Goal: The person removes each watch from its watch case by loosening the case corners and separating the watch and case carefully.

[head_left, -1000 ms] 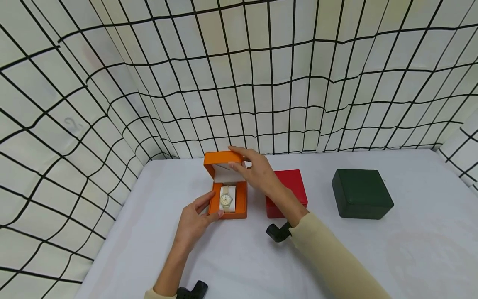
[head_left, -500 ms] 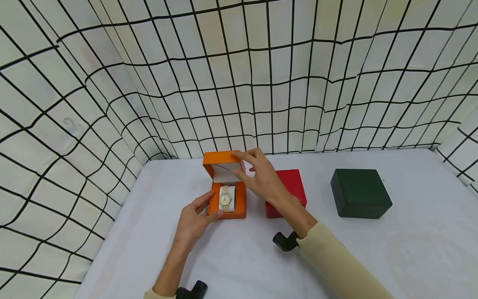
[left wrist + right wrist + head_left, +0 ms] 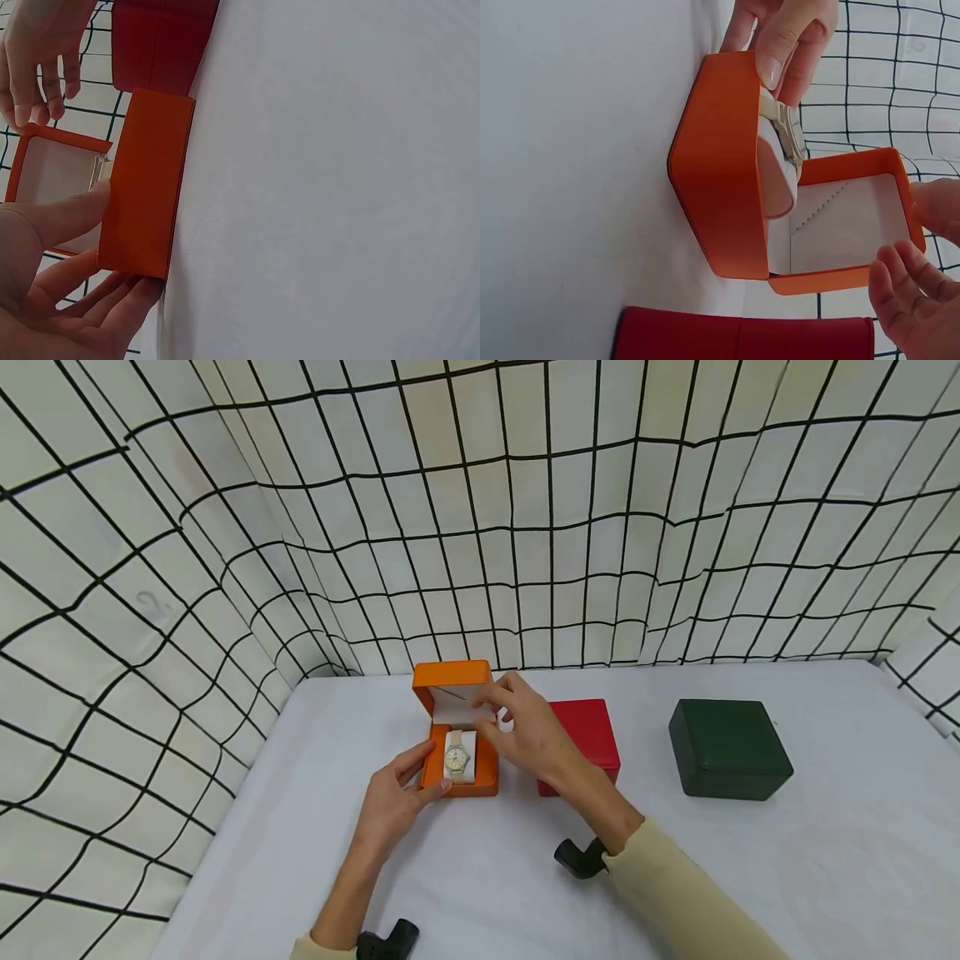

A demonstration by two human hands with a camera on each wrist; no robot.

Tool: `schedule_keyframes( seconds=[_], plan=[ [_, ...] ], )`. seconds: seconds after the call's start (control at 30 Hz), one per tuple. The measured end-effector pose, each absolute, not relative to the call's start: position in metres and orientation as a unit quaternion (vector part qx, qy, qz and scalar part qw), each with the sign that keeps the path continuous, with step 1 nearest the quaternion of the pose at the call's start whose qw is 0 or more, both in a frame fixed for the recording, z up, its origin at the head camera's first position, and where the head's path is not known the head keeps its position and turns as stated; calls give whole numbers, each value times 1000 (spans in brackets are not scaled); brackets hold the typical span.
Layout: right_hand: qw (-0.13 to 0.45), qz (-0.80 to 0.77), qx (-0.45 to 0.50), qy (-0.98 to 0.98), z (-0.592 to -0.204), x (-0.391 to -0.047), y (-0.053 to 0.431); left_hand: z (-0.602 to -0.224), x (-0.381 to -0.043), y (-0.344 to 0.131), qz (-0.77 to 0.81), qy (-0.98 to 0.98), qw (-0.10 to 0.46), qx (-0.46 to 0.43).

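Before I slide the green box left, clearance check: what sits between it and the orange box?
Head view: the red box, and nearer the orange box, the right hand.

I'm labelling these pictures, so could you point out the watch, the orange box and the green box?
Watch (image 3: 456,759), head view, on its dial.
Orange box (image 3: 146,184), left wrist view, on its outer wall.
Green box (image 3: 729,739), head view, on its top.
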State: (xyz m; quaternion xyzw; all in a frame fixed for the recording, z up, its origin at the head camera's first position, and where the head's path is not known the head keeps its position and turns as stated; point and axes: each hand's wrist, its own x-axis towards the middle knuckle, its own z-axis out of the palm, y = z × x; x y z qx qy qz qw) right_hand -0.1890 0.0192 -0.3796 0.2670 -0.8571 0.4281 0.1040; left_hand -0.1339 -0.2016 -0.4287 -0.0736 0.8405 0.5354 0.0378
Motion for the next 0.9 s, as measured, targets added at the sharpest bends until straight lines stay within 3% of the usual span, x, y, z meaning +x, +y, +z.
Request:
schedule_keyframes(
  seconds=[0.53,0.9],
  plan=[
    [-52,400,245,-882,-387,-184,-2,-425,-132,-201,541,839,32,-54],
    [-95,363,233,-897,-390,-185,-8,-423,-133,-203,539,840,40,-36]
  ],
)
